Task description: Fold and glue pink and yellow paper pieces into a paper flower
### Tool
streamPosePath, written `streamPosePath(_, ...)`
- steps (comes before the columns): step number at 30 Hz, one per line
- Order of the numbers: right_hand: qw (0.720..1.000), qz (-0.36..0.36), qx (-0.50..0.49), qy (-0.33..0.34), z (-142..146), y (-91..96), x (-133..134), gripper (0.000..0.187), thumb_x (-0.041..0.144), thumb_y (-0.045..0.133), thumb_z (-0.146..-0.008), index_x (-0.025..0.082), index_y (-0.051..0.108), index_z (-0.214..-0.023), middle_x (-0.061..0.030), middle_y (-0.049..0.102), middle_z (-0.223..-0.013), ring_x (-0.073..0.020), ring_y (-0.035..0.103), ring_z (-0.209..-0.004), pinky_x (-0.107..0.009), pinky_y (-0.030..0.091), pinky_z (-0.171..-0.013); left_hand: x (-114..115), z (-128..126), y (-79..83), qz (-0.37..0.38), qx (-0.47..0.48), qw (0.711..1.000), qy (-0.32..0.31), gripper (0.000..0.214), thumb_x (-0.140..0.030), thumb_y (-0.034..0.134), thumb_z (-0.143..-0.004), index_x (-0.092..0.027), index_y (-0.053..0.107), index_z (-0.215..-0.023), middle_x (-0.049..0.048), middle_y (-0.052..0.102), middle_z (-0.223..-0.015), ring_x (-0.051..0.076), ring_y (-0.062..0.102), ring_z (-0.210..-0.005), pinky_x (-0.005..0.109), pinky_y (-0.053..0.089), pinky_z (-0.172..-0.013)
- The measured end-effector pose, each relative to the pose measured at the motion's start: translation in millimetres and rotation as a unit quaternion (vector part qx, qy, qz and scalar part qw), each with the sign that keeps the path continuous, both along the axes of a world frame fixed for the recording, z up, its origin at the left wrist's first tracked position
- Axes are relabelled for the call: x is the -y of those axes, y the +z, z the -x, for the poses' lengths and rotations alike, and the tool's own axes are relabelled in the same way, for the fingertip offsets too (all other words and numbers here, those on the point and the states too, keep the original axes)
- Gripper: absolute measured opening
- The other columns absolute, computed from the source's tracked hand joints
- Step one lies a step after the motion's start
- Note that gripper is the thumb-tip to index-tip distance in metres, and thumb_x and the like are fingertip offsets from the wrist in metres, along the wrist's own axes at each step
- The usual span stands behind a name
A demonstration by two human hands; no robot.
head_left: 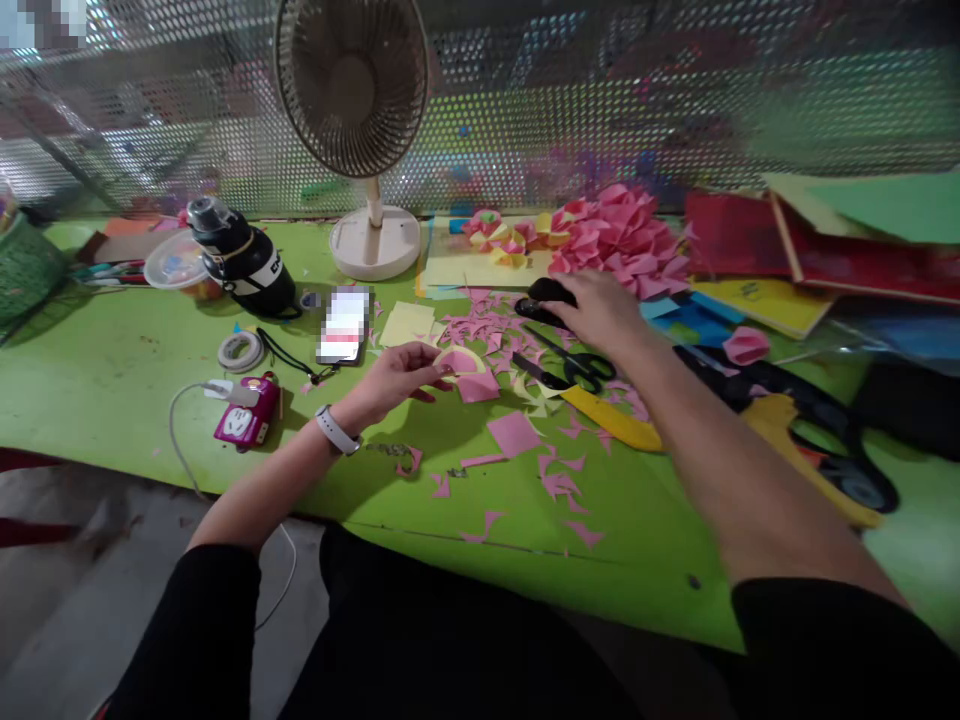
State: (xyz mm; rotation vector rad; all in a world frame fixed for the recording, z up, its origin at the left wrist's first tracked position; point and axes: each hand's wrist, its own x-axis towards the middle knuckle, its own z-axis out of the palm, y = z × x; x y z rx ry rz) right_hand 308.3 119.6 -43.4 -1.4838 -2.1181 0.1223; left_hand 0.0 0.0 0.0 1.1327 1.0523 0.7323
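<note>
The left hand (401, 380) pinches a curved pale-yellow and pink paper piece (463, 362) by its edge, probably to avoid creasing; the right hand (600, 310) grasps a black stapler-like tool (553, 291).

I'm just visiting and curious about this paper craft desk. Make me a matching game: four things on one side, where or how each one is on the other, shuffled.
Things
1. Curved pale-yellow paper strip
2. Round beige desk fan
3. Purple plastic socket block
4. Small dark rounded object

Places or states
A. Has a white plug in it
B. Touched by the person's right hand
C. Held in the person's left hand
D. Stands near the perforated grey panel

Pairs: 1-C, 2-D, 3-A, 4-B
</note>
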Motion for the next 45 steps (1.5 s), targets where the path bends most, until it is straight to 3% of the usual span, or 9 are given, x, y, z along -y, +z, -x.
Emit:
streamPosePath(2, 0.997, -0.011, -0.072, 0.021, 15, 10.3, 21, 0.038, 0.037, 0.066, -0.087, 0.022, 0.070, -0.121, -0.0162, 0.070, -0.123, -0.0391, 0.062, -0.117, -0.064, 0.047, -0.098, -2, -2, -4.5, -0.007, 0.003, 1.000, 0.000, 0.018, -0.026, 0.071, -0.087, -0.013, 0.062, -0.094, 0.0064, 0.072, -0.094, 0.011, 0.070, -0.079, 0.021, 0.051, -0.063)
streamPosePath(3, 0.991, 0.029, -0.122, 0.045, 24, 16.6, 34, 0.038, 0.038, 0.065, -0.088, 0.024, 0.069, -0.123, -0.0136, 0.071, -0.121, -0.0360, 0.066, -0.113, -0.062, 0.051, -0.095, -3, -3, -6.8, -0.013, 0.004, 1.000, 0.001, 0.018, -0.027, 0.071, -0.087, -0.014, 0.062, -0.095, 0.0062, 0.072, -0.094, 0.011, 0.070, -0.079, 0.021, 0.051, -0.063)
streamPosePath(5, 0.951, 0.195, -0.211, 0.113, 41, 27.7, 62, 0.037, 0.042, 0.063, -0.092, 0.028, 0.069, -0.125, -0.0094, 0.074, -0.117, -0.0298, 0.072, -0.102, -0.054, 0.058, -0.088, -3, -4, -10.9, -0.032, 0.002, 0.999, 0.000, 0.022, -0.031, 0.072, -0.087, -0.014, 0.063, -0.099, 0.0061, 0.072, -0.096, 0.011, 0.070, -0.081, 0.022, 0.051, -0.064)
streamPosePath(8, 0.901, 0.325, -0.246, 0.148, 59, 36.2, 92, 0.032, 0.044, 0.062, -0.093, 0.030, 0.073, -0.120, -0.0069, 0.078, -0.103, -0.0258, 0.074, -0.090, -0.045, 0.062, -0.074, -1, -4, -16.5, -0.068, -0.008, 0.997, -0.023, 0.030, -0.040, 0.069, -0.089, -0.016, 0.065, -0.105, 0.0068, 0.072, -0.099, 0.012, 0.069, -0.086, 0.023, 0.052, -0.068)
streamPosePath(14, 0.856, 0.404, -0.294, 0.132, 68, 38.8, 103, 0.024, 0.036, 0.072, -0.086, 0.028, 0.077, -0.107, -0.0054, 0.078, -0.097, -0.0224, 0.072, -0.087, -0.040, 0.061, -0.073, 7, -1, -24.3, -0.085, -0.023, 0.995, -0.045, 0.037, -0.048, 0.064, -0.091, -0.017, 0.065, -0.112, 0.0077, 0.072, -0.103, 0.015, 0.069, -0.092, 0.025, 0.054, -0.074)
streamPosePath(24, 0.819, 0.427, -0.353, 0.150, 77, 43.4, 111, 0.017, 0.030, 0.074, -0.082, 0.023, 0.077, -0.097, -0.0049, 0.077, -0.097, -0.0187, 0.072, -0.087, -0.040, 0.061, -0.083, 12, -6, -26.2, -0.042, 0.021, 0.998, -0.032, 0.039, -0.047, 0.069, -0.088, -0.015, 0.066, -0.110, 0.0085, 0.071, -0.102, 0.014, 0.067, -0.088, 0.024, 0.054, -0.069)
streamPosePath(30, 0.791, 0.409, -0.427, 0.155, 78, 29.9, 112, 0.033, 0.032, 0.080, -0.077, 0.023, 0.069, -0.107, -0.0046, 0.076, -0.096, -0.0201, 0.073, -0.089, -0.040, 0.062, -0.083, 10, -4, -28.4, 0.001, 0.083, 0.996, -0.032, 0.032, -0.042, 0.073, -0.085, -0.016, 0.069, -0.103, 0.0058, 0.068, -0.103, 0.011, 0.065, -0.085, 0.021, 0.052, -0.069)
streamPosePath(36, 0.806, 0.382, -0.422, 0.164, 78, 26.3, 114, 0.017, 0.027, 0.077, -0.080, 0.023, 0.068, -0.094, -0.0016, 0.072, -0.090, -0.0163, 0.070, -0.082, -0.035, 0.061, -0.078, 9, -3, -30.8, 0.044, 0.143, 0.988, -0.030, 0.027, -0.036, 0.077, -0.084, -0.017, 0.070, -0.102, 0.0032, 0.068, -0.101, 0.008, 0.063, -0.081, 0.019, 0.050, -0.069)
streamPosePath(45, 0.754, 0.440, -0.454, 0.176, 79, 28.9, 114, 0.020, 0.035, 0.079, -0.079, 0.021, 0.071, -0.090, -0.0019, 0.072, -0.085, -0.0144, 0.069, -0.075, -0.033, 0.060, -0.074, 10, -4, -30.2, 0.050, 0.154, 0.986, -0.027, 0.030, -0.034, 0.079, -0.081, -0.016, 0.069, -0.102, 0.0032, 0.069, -0.098, 0.008, 0.063, -0.077, 0.020, 0.051, -0.068)
